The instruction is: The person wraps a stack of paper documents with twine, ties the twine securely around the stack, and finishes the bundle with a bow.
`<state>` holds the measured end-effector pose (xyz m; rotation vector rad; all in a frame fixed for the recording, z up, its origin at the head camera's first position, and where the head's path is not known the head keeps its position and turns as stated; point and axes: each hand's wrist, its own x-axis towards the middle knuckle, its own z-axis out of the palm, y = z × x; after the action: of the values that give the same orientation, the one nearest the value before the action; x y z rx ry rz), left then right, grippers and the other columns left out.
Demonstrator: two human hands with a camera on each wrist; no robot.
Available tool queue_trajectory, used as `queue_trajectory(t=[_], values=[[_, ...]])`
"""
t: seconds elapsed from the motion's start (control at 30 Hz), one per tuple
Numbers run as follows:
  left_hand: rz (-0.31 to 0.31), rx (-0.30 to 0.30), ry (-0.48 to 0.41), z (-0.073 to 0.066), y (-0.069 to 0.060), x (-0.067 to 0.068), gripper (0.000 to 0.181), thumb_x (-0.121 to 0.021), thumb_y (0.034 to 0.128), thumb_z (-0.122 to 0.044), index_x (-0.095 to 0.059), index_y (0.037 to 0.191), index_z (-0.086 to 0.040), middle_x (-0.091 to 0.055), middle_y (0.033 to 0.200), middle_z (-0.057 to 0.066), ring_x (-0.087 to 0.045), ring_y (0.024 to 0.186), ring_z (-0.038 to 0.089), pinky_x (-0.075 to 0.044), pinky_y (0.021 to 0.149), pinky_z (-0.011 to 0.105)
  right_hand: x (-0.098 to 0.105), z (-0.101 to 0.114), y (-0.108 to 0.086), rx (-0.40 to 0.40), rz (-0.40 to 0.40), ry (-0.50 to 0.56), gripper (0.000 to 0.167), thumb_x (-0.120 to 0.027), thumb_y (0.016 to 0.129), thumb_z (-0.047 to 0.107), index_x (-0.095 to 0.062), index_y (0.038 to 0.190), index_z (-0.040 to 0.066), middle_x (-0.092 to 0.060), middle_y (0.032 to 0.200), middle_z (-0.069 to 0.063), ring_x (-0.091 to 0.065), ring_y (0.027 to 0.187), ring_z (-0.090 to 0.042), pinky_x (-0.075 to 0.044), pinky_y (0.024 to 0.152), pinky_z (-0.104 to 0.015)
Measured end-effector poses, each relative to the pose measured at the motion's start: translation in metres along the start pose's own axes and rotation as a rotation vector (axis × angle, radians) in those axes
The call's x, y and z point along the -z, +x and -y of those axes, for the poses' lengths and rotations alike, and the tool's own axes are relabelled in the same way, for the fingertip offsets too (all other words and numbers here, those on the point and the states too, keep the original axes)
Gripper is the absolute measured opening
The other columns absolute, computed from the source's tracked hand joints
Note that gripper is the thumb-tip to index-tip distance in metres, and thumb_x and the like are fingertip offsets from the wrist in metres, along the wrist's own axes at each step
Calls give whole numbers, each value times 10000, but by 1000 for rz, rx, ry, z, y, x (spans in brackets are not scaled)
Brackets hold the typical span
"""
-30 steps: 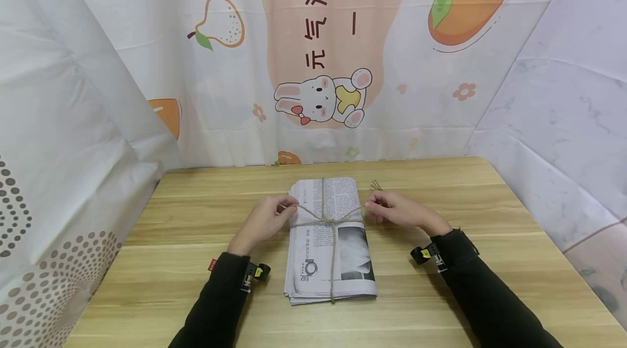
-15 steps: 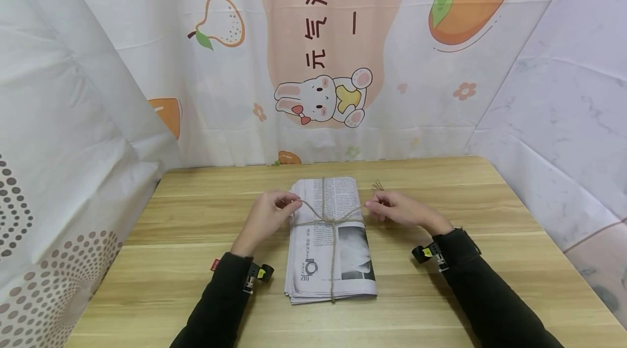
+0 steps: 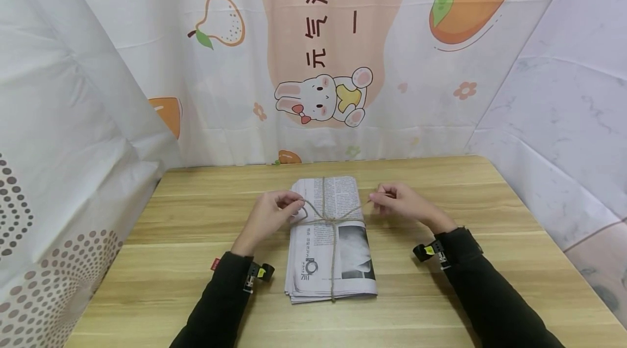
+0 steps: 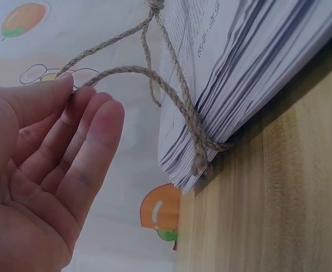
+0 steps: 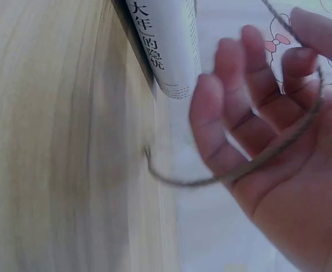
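A stack of folded newspapers (image 3: 318, 261) lies on the table, bound lengthwise and crosswise with twine (image 3: 333, 261) that meets in a knot on top. Between thumb and forefinger, my left hand (image 3: 274, 213) pinches one twine end above the stack's left edge. In the left wrist view that twine (image 4: 120, 70) bends in a loop from the fingertips down past the paper edges. Off the stack's right side, my right hand (image 3: 404, 203) pinches the other end. Its loose tail (image 5: 200, 182) curves across the palm in the right wrist view, the other fingers half bent.
The wooden table (image 3: 196, 228) stretches out on both sides of the stack. A white printed curtain (image 3: 220, 92) hangs along its back edge, and pale cloth walls (image 3: 553, 119) stand at the sides. Each dark sleeve bears a small wrist camera (image 3: 426, 251).
My left hand has shifted slightly right and up, and its twine now bows in a loop. My right hand has risen a little and moved slightly outward, still pinching its end.
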<state>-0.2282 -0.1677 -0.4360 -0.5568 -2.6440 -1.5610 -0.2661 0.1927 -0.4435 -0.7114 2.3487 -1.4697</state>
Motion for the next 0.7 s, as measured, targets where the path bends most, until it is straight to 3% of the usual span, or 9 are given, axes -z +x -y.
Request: queue_trajectory(t=[0.17, 0.3, 0.47, 0.57, 0.7], values=[[29, -14, -14, 0, 0, 1, 140, -712, 974, -202, -770, 1024, -84, -743, 911, 126, -678, 757, 280, -530, 607, 275, 2, 2, -3, 19, 12, 135, 334, -597, 1040, 194, -524, 805, -31, -609, 813, -221, -589, 723, -263, -451, 577, -325], [66, -6, -63, -1, 0, 2, 171, -718, 970, -226, -769, 1028, -73, -733, 902, 133, -676, 776, 279, -565, 640, 343, 5, 2, -4, 54, 41, 160, 359, -566, 1051, 181, -463, 794, -48, -652, 1057, -284, -671, 856, -355, -520, 617, -359], [132, -15, -164, -4, -1, 2, 195, -725, 964, -235, -761, 1032, -56, -726, 906, 113, -688, 792, 286, -592, 698, 477, 7, 2, -6, 47, 61, 236, 365, -526, 1068, 198, -439, 818, -54, -666, 1207, -209, -692, 797, -368, -524, 593, -310], [162, -27, -210, -5, -1, 2, 227, -719, 968, -220, -749, 1046, -9, -725, 900, 79, -695, 795, 280, -591, 707, 504, 6, 2, -5, 72, 120, 361, 363, -470, 1093, 209, -418, 851, -56, -662, 1269, -195, -705, 816, -294, -582, 658, -337], [180, -38, -240, -5, -1, 1, 278, -707, 976, -194, -722, 1074, 66, -731, 907, 78, -703, 813, 266, -602, 717, 448, 4, 2, -2, 146, 256, 610, 322, -337, 1129, 190, -450, 932, -38, -599, 1379, -202, -711, 884, -239, -602, 765, -435]])
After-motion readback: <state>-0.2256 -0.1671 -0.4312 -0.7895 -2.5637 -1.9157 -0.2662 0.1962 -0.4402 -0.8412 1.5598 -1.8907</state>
